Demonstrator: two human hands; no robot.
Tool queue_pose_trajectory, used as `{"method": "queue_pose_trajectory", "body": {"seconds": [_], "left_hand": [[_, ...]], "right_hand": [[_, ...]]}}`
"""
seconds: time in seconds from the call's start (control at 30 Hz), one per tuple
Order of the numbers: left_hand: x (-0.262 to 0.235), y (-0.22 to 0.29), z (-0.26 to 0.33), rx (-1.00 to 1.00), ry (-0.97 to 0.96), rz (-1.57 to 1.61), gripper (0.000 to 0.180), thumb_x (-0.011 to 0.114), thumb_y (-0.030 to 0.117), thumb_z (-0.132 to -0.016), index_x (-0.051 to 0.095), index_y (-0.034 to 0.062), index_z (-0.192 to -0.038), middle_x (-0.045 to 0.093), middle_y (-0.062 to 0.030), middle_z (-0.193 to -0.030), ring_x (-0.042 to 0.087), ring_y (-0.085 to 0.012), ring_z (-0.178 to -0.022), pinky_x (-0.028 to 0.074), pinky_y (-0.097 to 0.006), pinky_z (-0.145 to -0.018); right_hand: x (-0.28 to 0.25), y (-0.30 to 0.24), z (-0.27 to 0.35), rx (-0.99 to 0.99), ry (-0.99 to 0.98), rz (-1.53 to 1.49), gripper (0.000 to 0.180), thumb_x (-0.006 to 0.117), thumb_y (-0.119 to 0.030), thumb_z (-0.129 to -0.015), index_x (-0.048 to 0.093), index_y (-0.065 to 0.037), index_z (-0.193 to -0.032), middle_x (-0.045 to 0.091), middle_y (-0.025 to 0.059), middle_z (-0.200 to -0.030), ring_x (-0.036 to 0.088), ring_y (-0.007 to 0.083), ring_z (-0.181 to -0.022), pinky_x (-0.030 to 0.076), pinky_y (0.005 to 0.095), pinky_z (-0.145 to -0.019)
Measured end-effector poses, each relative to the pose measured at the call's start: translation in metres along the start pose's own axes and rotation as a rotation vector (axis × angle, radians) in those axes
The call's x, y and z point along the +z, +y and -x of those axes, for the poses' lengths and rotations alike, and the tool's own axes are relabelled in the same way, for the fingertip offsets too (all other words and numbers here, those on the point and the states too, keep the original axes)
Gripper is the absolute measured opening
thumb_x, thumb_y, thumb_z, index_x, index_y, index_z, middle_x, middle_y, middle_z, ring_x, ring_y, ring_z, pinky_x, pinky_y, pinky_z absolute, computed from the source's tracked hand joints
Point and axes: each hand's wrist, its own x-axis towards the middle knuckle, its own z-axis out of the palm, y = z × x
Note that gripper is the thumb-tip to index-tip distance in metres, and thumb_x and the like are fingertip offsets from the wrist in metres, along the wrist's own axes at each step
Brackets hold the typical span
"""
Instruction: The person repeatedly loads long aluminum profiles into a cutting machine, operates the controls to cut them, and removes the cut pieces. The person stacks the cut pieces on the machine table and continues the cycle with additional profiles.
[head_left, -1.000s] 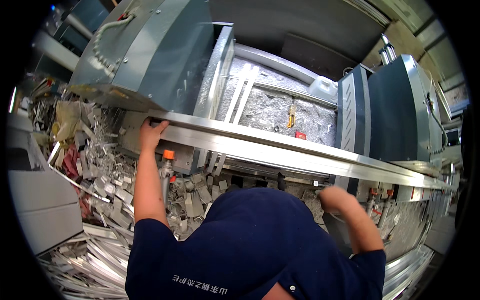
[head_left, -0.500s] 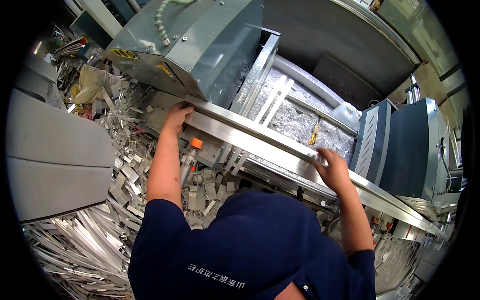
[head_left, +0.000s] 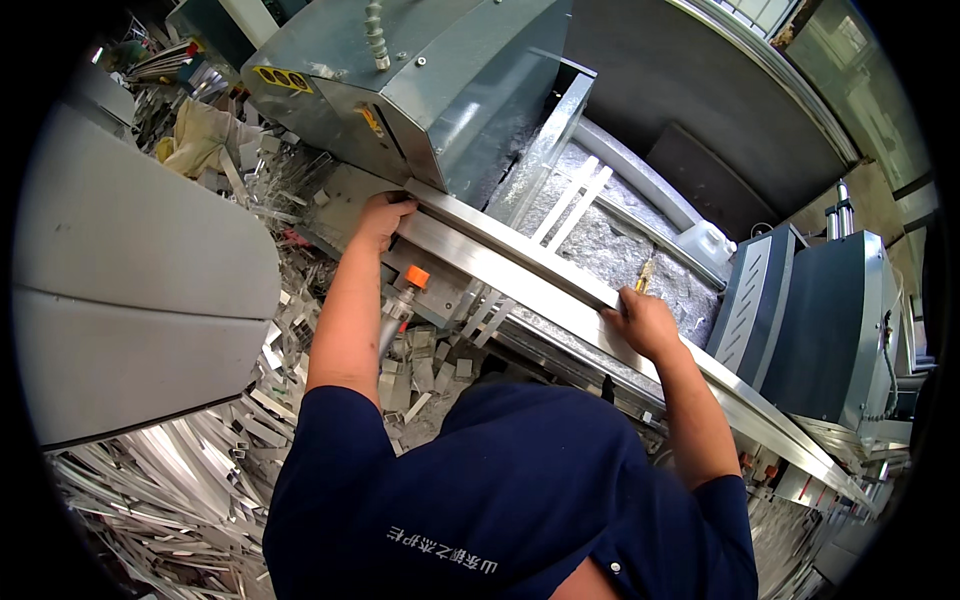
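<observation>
Long silver metal profiles [head_left: 500, 265] lie side by side across the machine, from upper left to lower right. At their left end, beside the grey-green machine housing, my left hand [head_left: 385, 218] has its fingers curled over the end and grips it. Farther right along the same bars, my right hand [head_left: 640, 322] is closed, its fingers bent over the far edge and its thumb on top. Just below my left hand stands a clamp cylinder with an orange cap [head_left: 417, 277]. Beyond my right hand lies a yellow-handled tool [head_left: 645, 273], partly hidden by that hand.
A machine housing [head_left: 490, 110] rises behind my left hand, and another [head_left: 825, 320] stands at right. Two thin white strips [head_left: 578, 205] lead across the shavings-covered bed. A white plastic jug [head_left: 706, 243] sits behind. Metal offcuts [head_left: 190, 490] pile up at left, by a grey cover [head_left: 150, 250].
My right hand has moved a little left along the profiles and its fingers have closed on them. My left hand stays at the end. The view has shifted slightly.
</observation>
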Motion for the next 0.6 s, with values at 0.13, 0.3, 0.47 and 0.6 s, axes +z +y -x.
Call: {"method": "queue_pose_trajectory", "body": {"seconds": [0.13, 0.3, 0.47, 0.6], "left_hand": [[-0.002, -0.003, -0.002, 0.046, 0.004, -0.022, 0.029, 0.070, 0.009, -0.084, 0.069, -0.0057, -0.109, 0.071, -0.0102, -0.100, 0.064, -0.0182, -0.087, 0.049, -0.030, -0.080], [-0.005, -0.007, -0.009, 0.011, 0.001, -0.060, 0.027, 0.070, 0.010, -0.084, 0.069, -0.0052, -0.107, 0.070, -0.0088, -0.098, 0.063, -0.0171, -0.084, 0.049, -0.031, -0.077], [-0.004, -0.015, -0.003, 0.101, 0.025, -0.028, 0.025, 0.068, 0.013, -0.087, 0.070, -0.0045, -0.104, 0.069, -0.0061, -0.092, 0.061, -0.0149, -0.079, 0.048, -0.030, -0.072], [0.010, -0.018, 0.013, 0.169, 0.160, -0.154, 0.022, 0.065, 0.016, -0.091, 0.070, -0.0022, -0.102, 0.067, -0.0022, -0.081, 0.057, -0.0131, -0.071, 0.045, -0.030, -0.066]], "right_hand": [[-0.005, -0.001, 0.005, -0.002, 0.006, 0.019, 0.040, 0.067, -0.041, -0.087, 0.057, -0.003, -0.088, 0.066, 0.0203, -0.078, 0.064, 0.0420, -0.075, 0.051, 0.0508, -0.069], [0.000, 0.007, 0.003, -0.025, 0.004, 0.058, 0.040, 0.067, -0.042, -0.087, 0.057, -0.003, -0.091, 0.066, 0.0201, -0.078, 0.065, 0.0416, -0.076, 0.051, 0.0508, -0.070], [0.000, 0.005, 0.001, -0.008, -0.018, 0.091, 0.041, 0.066, -0.043, -0.088, 0.056, -0.003, -0.090, 0.066, 0.0204, -0.077, 0.065, 0.0423, -0.076, 0.051, 0.0510, -0.069], [-0.001, 0.003, 0.002, -0.008, -0.028, 0.141, 0.043, 0.064, -0.044, -0.089, 0.055, -0.003, -0.089, 0.067, 0.0215, -0.078, 0.065, 0.0424, -0.073, 0.052, 0.0513, -0.068]]}}
